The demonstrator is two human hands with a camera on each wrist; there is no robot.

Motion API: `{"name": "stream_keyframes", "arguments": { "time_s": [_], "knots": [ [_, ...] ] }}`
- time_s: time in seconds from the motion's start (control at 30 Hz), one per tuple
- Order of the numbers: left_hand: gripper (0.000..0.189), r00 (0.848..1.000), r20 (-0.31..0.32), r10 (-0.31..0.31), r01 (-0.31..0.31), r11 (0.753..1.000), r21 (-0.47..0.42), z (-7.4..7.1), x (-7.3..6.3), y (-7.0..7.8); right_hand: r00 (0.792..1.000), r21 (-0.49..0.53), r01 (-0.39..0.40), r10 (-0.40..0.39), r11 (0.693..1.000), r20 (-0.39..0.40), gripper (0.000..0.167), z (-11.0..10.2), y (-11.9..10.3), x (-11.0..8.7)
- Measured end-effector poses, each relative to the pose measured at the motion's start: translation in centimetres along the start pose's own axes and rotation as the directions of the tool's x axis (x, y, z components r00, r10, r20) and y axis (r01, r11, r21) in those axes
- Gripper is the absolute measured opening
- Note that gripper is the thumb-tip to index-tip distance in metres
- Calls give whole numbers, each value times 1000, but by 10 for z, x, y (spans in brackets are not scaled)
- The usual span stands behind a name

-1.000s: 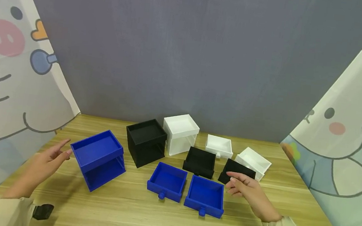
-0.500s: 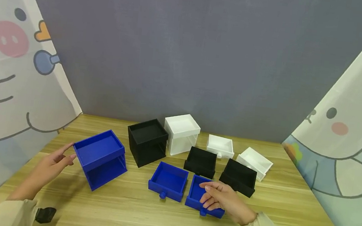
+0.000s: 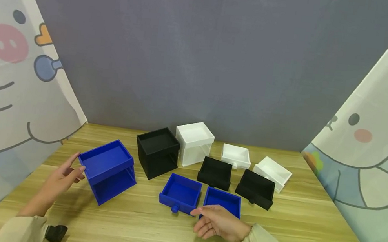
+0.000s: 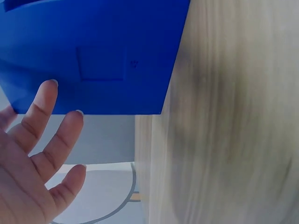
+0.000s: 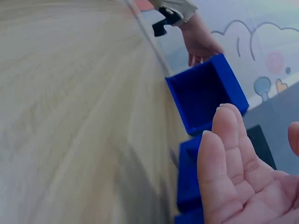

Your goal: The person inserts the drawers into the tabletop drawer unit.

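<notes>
A blue open-fronted cabinet (image 3: 106, 161) with a tray-like top stands at the left of the table. My left hand (image 3: 61, 180) is at its left side, index fingertip at the upper corner; in the left wrist view, loosely bent fingers (image 4: 44, 109) lie close to the blue side wall, and contact is hard to judge. My right hand (image 3: 220, 221) hovers in front of two blue drawers, palm turned to the left, holding nothing. It partly covers the right blue drawer (image 3: 224, 200); the left blue drawer (image 3: 181, 190), with a round knob, lies just beyond its fingertips.
Behind stand a black cabinet (image 3: 157, 144) and a white cabinet (image 3: 195, 135). Two black drawers, one by the middle (image 3: 214, 172) and one further right (image 3: 256, 187), lie before two white drawers (image 3: 236, 154). A grey curtain (image 3: 200, 58) closes off the back.
My right hand has swept leftward from beside the right black drawer, across the right blue drawer, to its front. My left hand has shifted slightly right against the blue cabinet.
</notes>
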State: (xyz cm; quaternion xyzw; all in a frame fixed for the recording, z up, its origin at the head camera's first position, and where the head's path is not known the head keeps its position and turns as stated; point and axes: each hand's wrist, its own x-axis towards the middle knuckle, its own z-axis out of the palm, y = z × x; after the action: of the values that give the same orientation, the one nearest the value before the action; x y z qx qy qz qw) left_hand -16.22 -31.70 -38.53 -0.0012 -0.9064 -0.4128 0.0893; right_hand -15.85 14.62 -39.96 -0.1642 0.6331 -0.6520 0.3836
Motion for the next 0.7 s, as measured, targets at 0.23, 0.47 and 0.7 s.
{"name": "stream_keyframes", "arguments": {
  "time_s": [0.23,0.47,0.7],
  "knots": [
    [74,1000,-7,-15,15,1000,27,5,-1,4,998,21,-39,38,999,40,55,17,6,13],
    [81,997,20,-81,80,996,40,9,-1,5,998,122,-56,55,991,8,52,27,13,25],
    [78,996,17,-90,91,996,-20,11,-1,5,996,237,-74,85,969,-37,33,37,20,39]
  ]
}}
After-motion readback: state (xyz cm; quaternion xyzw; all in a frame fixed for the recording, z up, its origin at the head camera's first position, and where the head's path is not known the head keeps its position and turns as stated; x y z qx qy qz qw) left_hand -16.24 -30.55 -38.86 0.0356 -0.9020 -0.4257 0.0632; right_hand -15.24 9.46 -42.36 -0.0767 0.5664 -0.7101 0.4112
